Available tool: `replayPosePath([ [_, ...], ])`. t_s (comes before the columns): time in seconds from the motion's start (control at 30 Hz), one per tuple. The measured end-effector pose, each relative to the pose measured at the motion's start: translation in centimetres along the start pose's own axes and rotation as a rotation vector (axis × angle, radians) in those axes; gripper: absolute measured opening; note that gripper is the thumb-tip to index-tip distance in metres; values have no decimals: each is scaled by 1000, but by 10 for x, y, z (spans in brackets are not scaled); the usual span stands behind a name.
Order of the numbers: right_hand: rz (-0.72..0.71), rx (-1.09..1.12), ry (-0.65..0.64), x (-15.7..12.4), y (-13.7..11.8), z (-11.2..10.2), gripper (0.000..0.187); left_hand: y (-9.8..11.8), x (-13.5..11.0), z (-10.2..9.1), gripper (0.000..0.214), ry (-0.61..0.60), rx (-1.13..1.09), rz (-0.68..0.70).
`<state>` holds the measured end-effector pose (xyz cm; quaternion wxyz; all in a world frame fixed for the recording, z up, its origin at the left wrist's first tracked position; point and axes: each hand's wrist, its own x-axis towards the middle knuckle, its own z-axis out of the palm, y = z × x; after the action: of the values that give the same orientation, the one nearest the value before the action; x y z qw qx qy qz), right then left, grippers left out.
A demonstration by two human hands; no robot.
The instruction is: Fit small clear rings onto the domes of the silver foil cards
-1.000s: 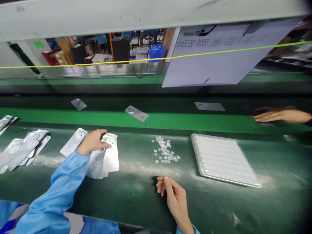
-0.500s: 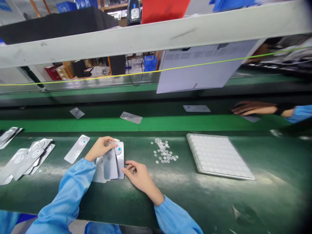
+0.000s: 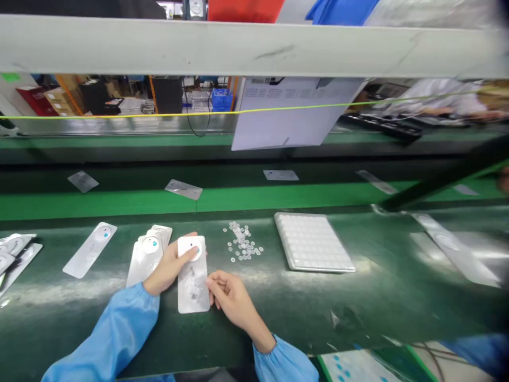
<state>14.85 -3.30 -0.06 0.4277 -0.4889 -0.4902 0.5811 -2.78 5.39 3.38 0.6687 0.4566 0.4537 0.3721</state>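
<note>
My left hand (image 3: 169, 267) grips a flat silvery-white packet (image 3: 193, 286) with a round disc near its top; the thumb lies over the disc and the other fingers are behind. At the packet's right edge, my right hand (image 3: 234, 300) is closed, thumb and forefinger pinching that edge. To the left of my left hand lies a small stack of similar packets (image 3: 139, 260), partly hidden by the hand. One more single packet (image 3: 85, 257) rests farther left. Small clear round pieces (image 3: 242, 241) are scattered to the right, beyond my right hand.
A white tray with rows of cells (image 3: 312, 244) lies right of the small pieces. More packets (image 3: 18, 252) are piled at far left. Several others lie along the green strip (image 3: 230, 196) behind. A dark slanted bar (image 3: 441, 175) and a low shelf beam (image 3: 222, 48) cross the view.
My left hand has lifted a packet off the stack and moved it right, its disc now facing up. My right hand has come to its edge. The view has shifted right.
</note>
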Motion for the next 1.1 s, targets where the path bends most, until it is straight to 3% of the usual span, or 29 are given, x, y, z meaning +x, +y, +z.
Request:
replayPosePath([
  [0.1,-33,-128,109,-4,6,-16,50,-14,1,27,55,-64,-154,-102],
  [0.2,-86,-272,353,-5,11,-42,49,-26,5,34,65,-62,-246,-99],
  [0.27,-111,-315,413,-6,8,-54,43,-31,5,34,67,-76,-244,-104],
  [0.37,-197,-403,381,-7,-3,-55,31,-34,2,35,59,-84,-177,-115],
  [0.47,-329,-487,300,-7,-13,-41,24,-33,-1,39,52,-58,-112,-122],
  [0.6,-444,-577,253,-2,-12,-27,27,-34,-2,40,36,-19,50,-23],
  [0.83,-487,-793,258,5,5,-27,35,-40,-3,37,43,-91,71,20],
  [1.1,-477,-781,269,7,5,-27,26,-42,-4,34,38,-119,39,18],
])
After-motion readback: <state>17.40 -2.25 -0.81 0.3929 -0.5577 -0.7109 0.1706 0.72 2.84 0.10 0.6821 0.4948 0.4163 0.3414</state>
